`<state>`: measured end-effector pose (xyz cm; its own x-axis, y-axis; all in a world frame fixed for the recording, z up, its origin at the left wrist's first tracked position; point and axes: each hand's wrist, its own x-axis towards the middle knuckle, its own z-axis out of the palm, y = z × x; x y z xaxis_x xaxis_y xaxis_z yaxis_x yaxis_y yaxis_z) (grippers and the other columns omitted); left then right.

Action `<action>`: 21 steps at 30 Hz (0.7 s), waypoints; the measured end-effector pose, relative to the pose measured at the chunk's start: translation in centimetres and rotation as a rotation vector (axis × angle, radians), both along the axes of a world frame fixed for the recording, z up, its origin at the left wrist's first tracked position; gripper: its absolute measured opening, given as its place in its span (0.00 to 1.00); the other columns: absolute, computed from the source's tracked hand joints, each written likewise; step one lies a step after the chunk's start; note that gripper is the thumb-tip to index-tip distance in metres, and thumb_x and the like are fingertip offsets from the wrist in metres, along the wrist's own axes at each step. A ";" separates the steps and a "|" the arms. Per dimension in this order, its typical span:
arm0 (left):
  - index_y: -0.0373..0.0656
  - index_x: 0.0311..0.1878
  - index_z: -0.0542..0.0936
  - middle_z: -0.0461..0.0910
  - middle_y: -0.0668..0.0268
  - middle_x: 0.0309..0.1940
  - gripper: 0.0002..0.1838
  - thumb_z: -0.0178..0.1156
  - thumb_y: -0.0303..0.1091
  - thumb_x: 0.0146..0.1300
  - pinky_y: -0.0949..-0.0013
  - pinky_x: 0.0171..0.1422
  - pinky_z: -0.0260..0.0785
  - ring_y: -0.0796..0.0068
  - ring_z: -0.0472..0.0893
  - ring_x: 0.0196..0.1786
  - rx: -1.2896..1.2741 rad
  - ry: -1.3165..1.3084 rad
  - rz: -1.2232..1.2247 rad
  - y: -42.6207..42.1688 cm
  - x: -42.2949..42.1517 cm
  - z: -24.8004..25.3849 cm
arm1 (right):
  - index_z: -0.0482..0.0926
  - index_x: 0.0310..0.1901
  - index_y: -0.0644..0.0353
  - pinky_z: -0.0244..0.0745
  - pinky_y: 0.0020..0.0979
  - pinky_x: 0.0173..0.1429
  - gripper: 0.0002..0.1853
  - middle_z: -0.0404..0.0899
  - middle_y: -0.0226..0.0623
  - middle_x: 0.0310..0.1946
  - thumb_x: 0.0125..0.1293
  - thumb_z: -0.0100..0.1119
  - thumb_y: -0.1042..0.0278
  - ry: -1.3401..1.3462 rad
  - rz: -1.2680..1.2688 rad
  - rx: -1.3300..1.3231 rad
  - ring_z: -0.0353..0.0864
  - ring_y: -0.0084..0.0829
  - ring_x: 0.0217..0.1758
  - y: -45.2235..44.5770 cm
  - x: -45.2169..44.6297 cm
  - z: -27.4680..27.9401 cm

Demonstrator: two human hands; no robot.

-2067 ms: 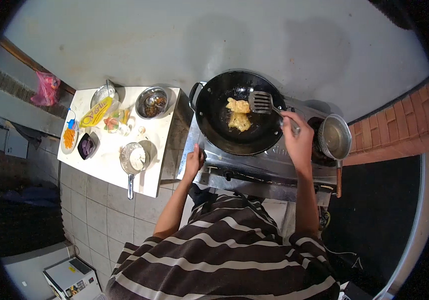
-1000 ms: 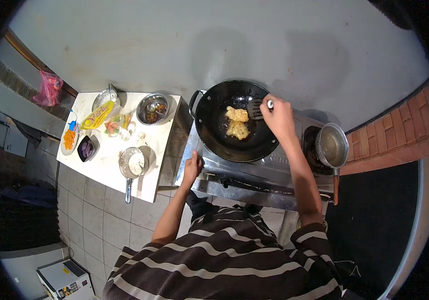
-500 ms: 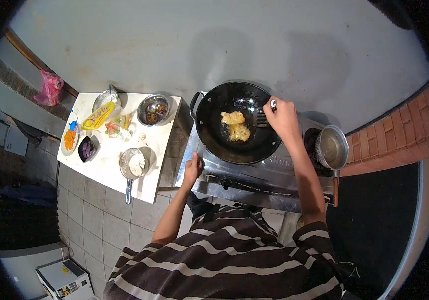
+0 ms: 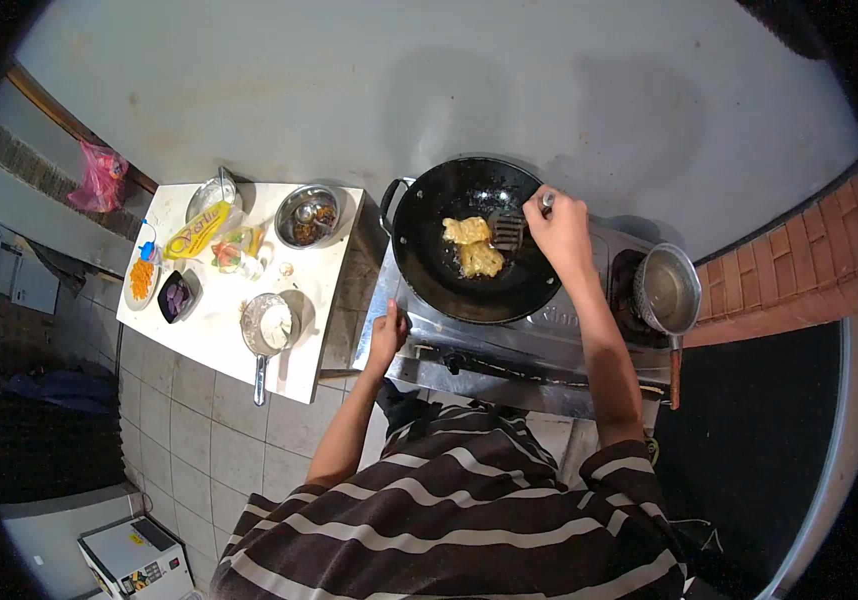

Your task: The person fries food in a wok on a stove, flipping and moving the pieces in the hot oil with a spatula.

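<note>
"Position first: where did the golden fried pieces (image 4: 480, 262) lie?"

"Both were inside the black wok (image 4: 429, 282), near the middle of its floor. The upper piece (image 4: 466, 231) sat close against the lower piece (image 4: 483, 264), and the pair ran down the wok with a slight slant to the right."

"Any long axis?"

"The upper piece stretched roughly sideways. The lower piece was lumpier, without a clear direction."

"Which hand was nearer?"

"The right hand (image 4: 557, 232), easily. It hung over the wok's right side, fingers wrapped around the handle of a slotted turner (image 4: 508, 231), and the pieces lay to its left. The handle's end pointed up toward the camera, and the blade was just beside the upper piece's right end. I couldn't tell whether they touched."

"And the left hand (image 4: 387, 334)?"

"Outside the wok, below its left side, at the front left corner of the steel gas stove (image 4: 509, 343). Its fingers were curled and its thumb was raised; whether it gripped the edge, I couldn't tell. From there the pieces lay up and to the right, well apart."
</note>
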<state>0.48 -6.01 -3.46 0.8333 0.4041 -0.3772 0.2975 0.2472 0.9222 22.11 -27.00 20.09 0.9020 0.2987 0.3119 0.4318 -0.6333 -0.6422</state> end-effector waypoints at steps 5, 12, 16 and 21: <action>0.48 0.12 0.62 0.58 0.75 0.09 0.36 0.37 0.63 0.73 0.74 0.17 0.46 0.83 0.57 0.11 -0.013 0.001 -0.008 -0.2 -0.1 0.6 | 0.77 0.28 0.67 0.74 0.47 0.37 0.12 0.76 0.56 0.22 0.60 0.57 0.65 0.004 -0.035 0.070 0.79 0.58 0.32 -0.4 -0.7 0.9; 0.49 0.13 0.62 0.59 0.74 0.09 0.36 0.37 0.65 0.72 0.74 0.17 0.45 0.83 0.56 0.11 -0.048 -0.009 -0.020 0.1 0.0 -0.1 | 0.76 0.28 0.68 0.73 0.47 0.37 0.13 0.76 0.56 0.22 0.59 0.58 0.64 0.035 -0.009 -0.011 0.78 0.58 0.32 0.0 0.5 -0.2; 0.48 0.13 0.62 0.59 0.74 0.09 0.37 0.36 0.65 0.72 0.74 0.17 0.45 0.82 0.56 0.11 -0.050 -0.009 -0.043 0.1 0.0 0.4 | 0.76 0.29 0.68 0.73 0.47 0.37 0.12 0.75 0.56 0.21 0.59 0.58 0.65 0.043 0.019 0.015 0.78 0.58 0.31 0.7 0.9 -0.5; 0.48 0.12 0.62 0.59 0.74 0.09 0.37 0.36 0.65 0.73 0.74 0.17 0.45 0.82 0.57 0.12 -0.001 -0.036 -0.041 0.1 0.1 0.5 | 0.76 0.31 0.67 0.73 0.46 0.37 0.10 0.75 0.55 0.21 0.59 0.59 0.66 0.046 0.099 0.080 0.78 0.57 0.30 2.5 1.0 -0.2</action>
